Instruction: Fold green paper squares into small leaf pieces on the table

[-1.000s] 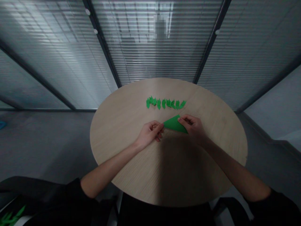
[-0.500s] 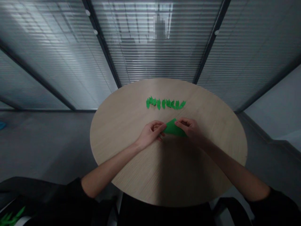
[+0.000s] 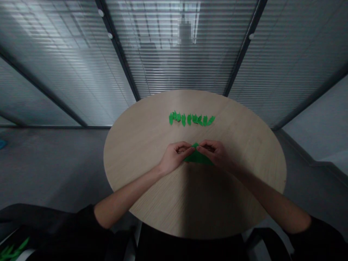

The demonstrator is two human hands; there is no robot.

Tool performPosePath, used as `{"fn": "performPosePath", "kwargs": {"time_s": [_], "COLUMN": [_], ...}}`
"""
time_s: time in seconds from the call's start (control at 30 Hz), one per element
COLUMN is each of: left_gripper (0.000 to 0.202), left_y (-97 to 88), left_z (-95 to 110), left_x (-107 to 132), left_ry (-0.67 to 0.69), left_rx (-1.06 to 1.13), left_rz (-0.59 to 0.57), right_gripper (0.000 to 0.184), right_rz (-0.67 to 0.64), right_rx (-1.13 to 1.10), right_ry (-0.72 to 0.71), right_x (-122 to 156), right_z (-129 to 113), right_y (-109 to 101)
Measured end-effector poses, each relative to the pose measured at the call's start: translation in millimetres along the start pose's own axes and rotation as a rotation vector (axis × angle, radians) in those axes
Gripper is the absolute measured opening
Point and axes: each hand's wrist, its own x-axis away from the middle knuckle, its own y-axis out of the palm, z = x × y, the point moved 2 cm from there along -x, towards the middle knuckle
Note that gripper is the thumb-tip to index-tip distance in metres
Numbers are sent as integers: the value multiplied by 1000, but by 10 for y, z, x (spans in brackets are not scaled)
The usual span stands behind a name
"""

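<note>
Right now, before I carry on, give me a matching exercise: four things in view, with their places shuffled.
1. green paper
2. small green pieces
3. blue object
4. blinds

A. on the floor, at the picture's left edge
B. beyond the table
C. between left hand and right hand
D. in a row on the table

Pairs: 1-C, 2-D, 3-A, 4-B

The paper (image 3: 198,158) at centre is plain green; the small cut-outs (image 3: 189,120) above it are brighter green. Pale tan with fine wood grain marks the table (image 3: 136,145). Across the top, blinds (image 3: 163,69) show grey-white horizontal stripes between near-black bars (image 3: 122,58). Both sleeves (image 3: 317,237), lower left and lower right, are black; the floor (image 3: 54,159) at left, grey.
</note>
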Motion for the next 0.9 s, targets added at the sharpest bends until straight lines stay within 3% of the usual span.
{"fn": "performPosePath", "kwargs": {"time_s": [0.47,0.9], "left_gripper": [40,36], "left_y": [-7,-14], "left_z": [-50,-62], "left_x": [-7,0], "left_ry": [43,74], "left_rx": [-28,-22], "left_rz": [-2,-2], "right_gripper": [37,37], "right_rz": [14,-2], "right_rx": [-34,-38], "right_ry": [-17,-43], "right_x": [-6,-6], "right_z": [-9,1], "right_y": [14,14]}}
